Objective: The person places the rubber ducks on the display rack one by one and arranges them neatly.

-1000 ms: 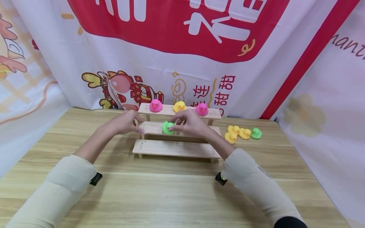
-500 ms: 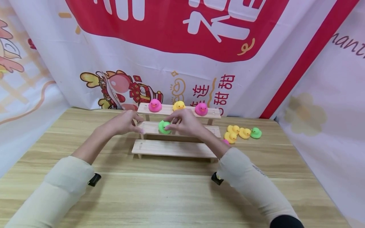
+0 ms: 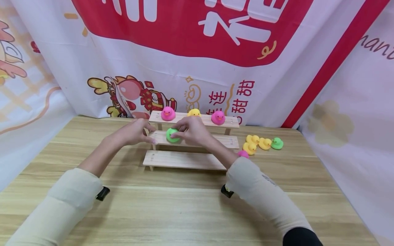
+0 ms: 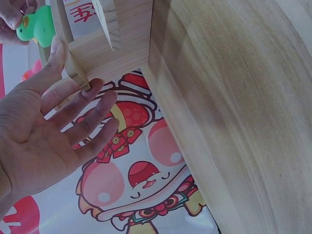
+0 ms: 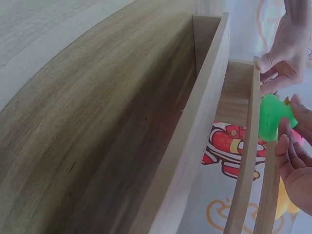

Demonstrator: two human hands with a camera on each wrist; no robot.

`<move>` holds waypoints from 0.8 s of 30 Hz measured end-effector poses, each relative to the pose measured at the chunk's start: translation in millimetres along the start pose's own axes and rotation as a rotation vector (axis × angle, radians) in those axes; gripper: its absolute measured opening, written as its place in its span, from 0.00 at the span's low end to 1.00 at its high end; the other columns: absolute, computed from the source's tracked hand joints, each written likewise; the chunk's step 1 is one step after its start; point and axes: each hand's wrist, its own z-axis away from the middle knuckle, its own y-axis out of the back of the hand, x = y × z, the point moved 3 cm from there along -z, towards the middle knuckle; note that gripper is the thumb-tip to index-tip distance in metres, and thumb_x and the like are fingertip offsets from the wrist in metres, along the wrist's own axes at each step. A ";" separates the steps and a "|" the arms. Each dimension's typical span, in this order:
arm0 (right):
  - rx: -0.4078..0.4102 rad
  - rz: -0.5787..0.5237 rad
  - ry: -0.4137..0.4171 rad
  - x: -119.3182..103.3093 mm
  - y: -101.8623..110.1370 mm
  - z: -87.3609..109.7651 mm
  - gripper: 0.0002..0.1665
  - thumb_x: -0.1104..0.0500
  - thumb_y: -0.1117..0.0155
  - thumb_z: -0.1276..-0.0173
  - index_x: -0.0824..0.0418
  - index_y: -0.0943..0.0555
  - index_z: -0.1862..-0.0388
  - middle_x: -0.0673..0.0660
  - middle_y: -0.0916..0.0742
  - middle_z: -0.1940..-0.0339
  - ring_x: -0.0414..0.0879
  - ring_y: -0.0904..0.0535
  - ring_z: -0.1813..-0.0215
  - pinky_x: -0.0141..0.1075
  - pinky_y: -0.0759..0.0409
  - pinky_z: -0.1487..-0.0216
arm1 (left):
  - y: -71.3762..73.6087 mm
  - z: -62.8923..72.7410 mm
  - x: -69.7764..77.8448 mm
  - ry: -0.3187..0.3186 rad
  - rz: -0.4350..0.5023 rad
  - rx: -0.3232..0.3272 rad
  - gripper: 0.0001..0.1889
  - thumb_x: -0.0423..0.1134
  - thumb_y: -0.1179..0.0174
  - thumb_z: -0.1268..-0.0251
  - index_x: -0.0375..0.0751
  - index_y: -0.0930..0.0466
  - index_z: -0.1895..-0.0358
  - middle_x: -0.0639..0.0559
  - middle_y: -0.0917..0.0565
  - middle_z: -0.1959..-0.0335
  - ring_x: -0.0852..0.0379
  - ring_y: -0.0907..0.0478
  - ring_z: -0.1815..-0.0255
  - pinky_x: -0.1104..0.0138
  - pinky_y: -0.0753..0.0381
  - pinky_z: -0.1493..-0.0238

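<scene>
A three-tier wooden shelf stand (image 3: 184, 160) sits on the table. My left hand (image 3: 133, 132) grips the left end of its middle shelf, thumb in front and fingers at the end. In the left wrist view, that hand's (image 4: 53, 122) other fingers spread loosely past the board. With thumb and fingers, my right hand (image 3: 195, 131) pinches a green rubber duck (image 3: 169, 136) at the left part of the middle shelf. The right wrist view shows the green duck (image 5: 270, 117) close against the shelf board. On the top shelf stand two pink ducks (image 3: 168, 113) and a yellow duck (image 3: 194, 112) between them.
Right of the stand, several yellow ducks (image 3: 249, 148) and a green duck (image 3: 277, 143) lie on the table (image 3: 172, 212). A pink duck (image 3: 243, 154) shows partly behind my right forearm. A printed cloth backdrop (image 3: 172, 65) rises behind the table.
My right hand has slid left along the middle shelf with the green duck. The pink duck on the table has come out from behind the forearm. My left hand stays in place.
</scene>
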 end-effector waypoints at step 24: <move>-0.063 -0.027 -0.021 -8.3 -13.6 -13.9 0.18 0.60 0.22 0.37 0.64 0.11 0.49 0.58 0.08 0.56 0.42 0.13 0.64 0.29 0.15 0.64 | 1.5 1.6 3.1 -0.023 0.002 -0.009 0.27 0.39 0.23 0.40 0.24 0.18 0.42 0.29 0.17 0.43 0.45 0.15 0.58 0.51 0.14 0.51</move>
